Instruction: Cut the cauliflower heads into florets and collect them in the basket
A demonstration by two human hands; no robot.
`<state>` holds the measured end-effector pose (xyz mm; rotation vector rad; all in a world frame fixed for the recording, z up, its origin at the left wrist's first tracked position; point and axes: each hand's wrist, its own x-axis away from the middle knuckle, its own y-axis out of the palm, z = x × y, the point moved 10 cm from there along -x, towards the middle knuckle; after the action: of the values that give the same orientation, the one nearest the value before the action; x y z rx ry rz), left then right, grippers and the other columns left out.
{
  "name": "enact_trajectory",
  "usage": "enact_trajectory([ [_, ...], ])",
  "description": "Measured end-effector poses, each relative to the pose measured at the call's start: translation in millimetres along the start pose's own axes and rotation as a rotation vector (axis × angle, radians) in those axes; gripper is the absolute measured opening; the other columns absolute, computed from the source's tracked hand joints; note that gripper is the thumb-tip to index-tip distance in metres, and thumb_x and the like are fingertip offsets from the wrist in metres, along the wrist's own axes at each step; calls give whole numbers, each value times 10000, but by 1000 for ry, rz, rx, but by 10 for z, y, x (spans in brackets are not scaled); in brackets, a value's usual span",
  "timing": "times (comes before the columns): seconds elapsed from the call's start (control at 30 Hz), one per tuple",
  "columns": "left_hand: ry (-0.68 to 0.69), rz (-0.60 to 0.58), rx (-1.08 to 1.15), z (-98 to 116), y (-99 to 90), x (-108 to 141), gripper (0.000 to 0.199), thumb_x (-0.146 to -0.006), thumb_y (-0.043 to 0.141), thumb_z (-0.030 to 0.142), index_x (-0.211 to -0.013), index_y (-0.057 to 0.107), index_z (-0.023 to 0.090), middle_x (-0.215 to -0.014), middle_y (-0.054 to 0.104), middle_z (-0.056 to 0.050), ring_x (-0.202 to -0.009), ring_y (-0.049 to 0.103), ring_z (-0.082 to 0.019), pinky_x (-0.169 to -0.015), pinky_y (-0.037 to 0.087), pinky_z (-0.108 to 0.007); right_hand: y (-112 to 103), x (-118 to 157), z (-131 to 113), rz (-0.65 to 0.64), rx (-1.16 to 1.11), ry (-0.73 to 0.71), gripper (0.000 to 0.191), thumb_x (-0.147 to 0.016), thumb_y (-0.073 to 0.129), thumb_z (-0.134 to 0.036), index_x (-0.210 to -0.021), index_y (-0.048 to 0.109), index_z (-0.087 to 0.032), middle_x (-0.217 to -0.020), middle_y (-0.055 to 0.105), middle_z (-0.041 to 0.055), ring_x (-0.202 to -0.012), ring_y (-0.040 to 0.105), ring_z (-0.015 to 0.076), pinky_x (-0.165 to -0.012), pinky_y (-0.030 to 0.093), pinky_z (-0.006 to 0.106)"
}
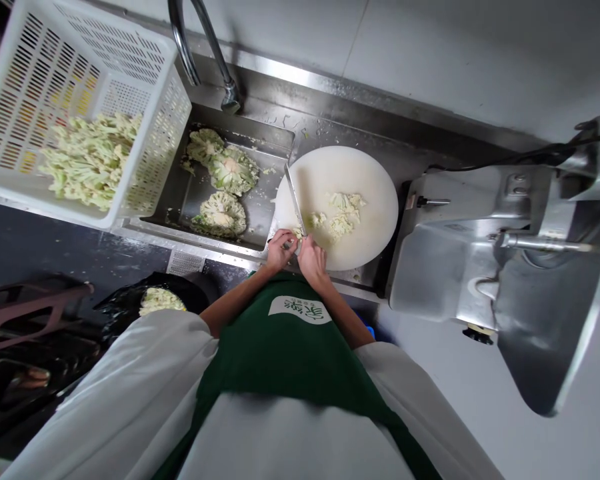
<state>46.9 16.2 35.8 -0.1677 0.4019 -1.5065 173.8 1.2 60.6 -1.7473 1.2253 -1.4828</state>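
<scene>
My right hand (312, 257) is closed round the handle of a knife (295, 197), whose long blade points away over the left part of a round white cutting board (375, 220). Beside it, my left hand (281, 249) is closed on a small cauliflower piece (297, 232) at the board's near left edge, close to the blade. Several cut cauliflower pieces (343, 225) lie on the middle of the board.
Cauliflower heads (233, 170) sit in a steel sink (260, 233) left of the board. Further left stands a white basket (153, 153) of florets. A tap (230, 97) overhangs the sink. At right is a steel slicer (430, 260). A black-lined bin (125, 300) is below.
</scene>
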Motion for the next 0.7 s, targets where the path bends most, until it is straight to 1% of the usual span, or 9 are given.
enact_trajectory([
  [0.07, 7, -2, -2, -26, -4, 4, 149, -916, 672, 339, -824, 688, 223, -906, 662, -52, -836, 638, -176, -799, 560, -351, 30, -55, 42, 12, -6, -4, 413, -1105, 217, -293, -1269, 552, -116, -1075, 748, 149, -908, 721, 215, -796, 457, 280],
  [0.17, -16, 25, 2, -122, -27, 14, 147, -921, 661, 338, -838, 653, 217, -868, 636, -39, -809, 620, -168, -775, 561, -340, 27, -86, 130, 49, -67, -8, 442, -1104, 212, -326, -1201, 589, -117, -1054, 750, 156, -928, 712, 224, -807, 454, 277],
  [0.3, -50, 80, 16, -228, -62, 8, 154, -942, 641, 365, -919, 623, 214, -909, 602, -37, -773, 597, -148, -734, 561, -306, -59, -52, 286, 167, -234, 8, 455, -1091, 234, -360, -1140, 616, -119, -1009, 745, 166, -943, 706, 240, -835, 467, 289],
  [0.37, -12, 84, -27, -178, -67, -35, 193, -952, 626, 385, -1039, 621, 213, -1016, 611, -72, -894, 622, -181, -787, 573, -327, -117, -34, 386, 247, -351, 22, 459, -1080, 257, -387, -1124, 626, -119, -972, 739, 171, -937, 701, 248, -837, 481, 305],
  [0.43, 43, 57, -101, -80, -39, -123, 364, -952, 618, 431, -1237, 578, 208, -1216, 586, -132, -1143, 600, -246, -916, 573, -384, -195, -26, 503, 350, -506, 19, 461, -1070, 284, -437, -1101, 632, -136, -916, 732, 153, -900, 696, 248, -812, 499, 318],
  [0.5, 75, 5, -165, 7, 28, -258, 551, -960, 590, 500, -1416, 478, 212, -1430, 480, -174, -1376, 480, -297, -1085, 507, -454, -270, -37, 640, 447, -676, -1, 450, -1056, 328, -497, -1070, 632, -165, -842, 716, 111, -832, 688, 236, -764, 514, 321],
  [0.53, 79, -19, -184, 38, 68, -339, 597, -974, 555, 531, -1470, 435, 223, -1508, 419, -176, -1444, 420, -304, -1152, 454, -476, -293, -53, 715, 477, -747, -6, 440, -1046, 355, -522, -1051, 631, -180, -804, 704, 89, -795, 680, 228, -737, 518, 319],
  [0.63, 96, -87, -192, 107, 219, -597, 590, -1024, 416, 568, -1524, 420, 255, -1629, 312, -142, -1523, 330, -297, -1232, 349, -490, -306, -142, 914, 482, -867, 9, 410, -1018, 420, -561, -994, 621, -205, -712, 664, 41, -708, 655, 207, -666, 519, 307],
  [0.7, 131, -166, -212, 133, 372, -734, 553, -1041, 361, 555, -1479, 511, 253, -1630, 349, -120, -1519, 336, -297, -1231, 332, -496, -289, -206, 983, 435, -902, 11, 401, -1009, 437, -576, -969, 608, -215, -659, 632, 17, -651, 636, 195, -611, 511, 295],
])
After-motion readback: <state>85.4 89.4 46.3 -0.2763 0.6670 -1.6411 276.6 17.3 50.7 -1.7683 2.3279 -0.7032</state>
